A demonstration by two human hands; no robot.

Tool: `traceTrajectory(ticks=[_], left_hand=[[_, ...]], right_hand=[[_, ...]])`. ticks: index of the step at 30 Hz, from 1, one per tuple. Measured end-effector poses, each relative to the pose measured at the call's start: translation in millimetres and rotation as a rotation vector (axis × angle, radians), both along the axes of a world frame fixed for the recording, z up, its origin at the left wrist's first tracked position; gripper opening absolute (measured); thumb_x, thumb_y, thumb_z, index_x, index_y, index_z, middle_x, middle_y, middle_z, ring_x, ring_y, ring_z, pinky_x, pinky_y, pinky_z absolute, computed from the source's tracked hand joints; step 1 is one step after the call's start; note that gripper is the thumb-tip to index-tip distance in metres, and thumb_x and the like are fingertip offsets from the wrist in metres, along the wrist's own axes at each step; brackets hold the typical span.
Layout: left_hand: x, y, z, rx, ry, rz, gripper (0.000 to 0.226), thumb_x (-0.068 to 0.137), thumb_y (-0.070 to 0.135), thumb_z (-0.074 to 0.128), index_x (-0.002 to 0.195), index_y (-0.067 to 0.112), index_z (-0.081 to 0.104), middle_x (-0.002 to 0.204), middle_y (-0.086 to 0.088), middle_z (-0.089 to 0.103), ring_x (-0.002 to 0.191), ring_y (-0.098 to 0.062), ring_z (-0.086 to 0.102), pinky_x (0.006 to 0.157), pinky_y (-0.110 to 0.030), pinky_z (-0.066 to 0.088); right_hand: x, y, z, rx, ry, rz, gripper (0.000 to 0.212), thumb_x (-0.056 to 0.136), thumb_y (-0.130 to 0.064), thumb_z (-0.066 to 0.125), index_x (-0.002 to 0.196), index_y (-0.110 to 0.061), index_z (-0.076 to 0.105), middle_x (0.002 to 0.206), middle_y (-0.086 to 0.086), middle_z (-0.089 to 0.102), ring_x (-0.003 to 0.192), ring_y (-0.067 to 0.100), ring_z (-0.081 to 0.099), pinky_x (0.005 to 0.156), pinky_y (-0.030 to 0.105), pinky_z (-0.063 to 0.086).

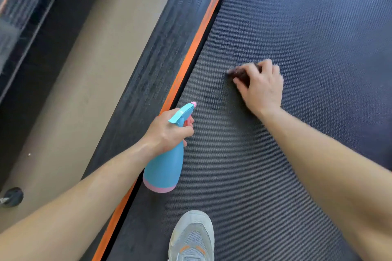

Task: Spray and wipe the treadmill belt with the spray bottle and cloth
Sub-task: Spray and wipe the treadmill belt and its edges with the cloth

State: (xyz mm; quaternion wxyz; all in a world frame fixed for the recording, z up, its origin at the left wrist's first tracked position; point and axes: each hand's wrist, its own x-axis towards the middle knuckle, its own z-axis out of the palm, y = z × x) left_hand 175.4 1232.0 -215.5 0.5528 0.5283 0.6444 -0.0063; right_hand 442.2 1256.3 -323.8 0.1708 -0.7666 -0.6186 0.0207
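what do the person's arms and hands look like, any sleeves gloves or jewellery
The left forearm and right forearm are bare up to the frame edge, with no sleeve in view. The left hand and right hand are ungloved. No watch, band or ring shows on either wrist or the visible fingers.

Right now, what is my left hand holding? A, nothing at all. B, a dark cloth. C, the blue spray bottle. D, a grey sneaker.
C: the left hand grips the neck of the blue spray bottle, while the right hand holds the dark cloth against the treadmill belt.
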Motion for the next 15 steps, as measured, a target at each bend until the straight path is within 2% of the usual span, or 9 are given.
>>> traceTrajectory(ticks=[4, 8, 11, 13, 15], left_hand=[[0, 10, 0, 0.028, -0.010, 0.030, 0.055, 0.069, 0.030, 0.065, 0.122, 0.022, 0.071, 0.100, -0.001, 0.075, 0.076, -0.021, 0.077, 0.085, -0.052, 0.065], [0, 17, 1, 0.026, -0.016, 0.021, 0.059, 0.065, 0.035, 0.066, 0.122, 0.022, 0.071, 0.099, -0.001, 0.075, 0.081, -0.025, 0.078, 0.085, -0.054, 0.065], [2, 18, 0, 0.004, -0.008, 0.015, 0.049, 0.068, 0.032, 0.065, 0.115, 0.020, 0.073, 0.102, -0.001, 0.076, 0.080, -0.023, 0.079, 0.085, -0.053, 0.065], [4, 19, -3, -0.001, -0.018, 0.022, 0.037, 0.070, 0.031, 0.066, 0.104, 0.020, 0.075, 0.102, -0.002, 0.075, 0.080, -0.023, 0.079, 0.084, -0.053, 0.065], [6, 18, -7, -0.005, -0.027, 0.019, 0.030, 0.070, 0.030, 0.067, 0.098, 0.019, 0.074, 0.102, -0.005, 0.075, 0.079, -0.023, 0.079, 0.084, -0.053, 0.065]], right_hand=[[-1, 26, 2, -0.053, -0.021, -0.072, 0.040, 0.091, -0.057, 0.057, 0.115, -0.025, 0.062, 0.115, 0.015, 0.052, 0.102, 0.038, 0.051, 0.079, 0.048, 0.048], [-25, -68, 2, -0.005, 0.044, 0.140, 0.028, 0.090, -0.049, 0.064, 0.110, -0.029, 0.066, 0.104, 0.010, 0.053, 0.091, 0.033, 0.051, 0.070, 0.047, 0.046], [-29, -113, -4, -0.023, 0.012, 0.315, 0.032, 0.089, -0.047, 0.067, 0.111, -0.025, 0.066, 0.103, 0.012, 0.056, 0.087, 0.034, 0.051, 0.067, 0.047, 0.047], [-21, -96, -7, -0.011, -0.022, 0.344, 0.031, 0.090, -0.050, 0.065, 0.110, -0.025, 0.067, 0.104, 0.010, 0.055, 0.088, 0.034, 0.051, 0.069, 0.045, 0.047], [-12, -57, -7, 0.033, -0.048, 0.257, 0.030, 0.091, -0.052, 0.064, 0.107, -0.027, 0.067, 0.103, 0.009, 0.054, 0.089, 0.033, 0.051, 0.069, 0.044, 0.047]])
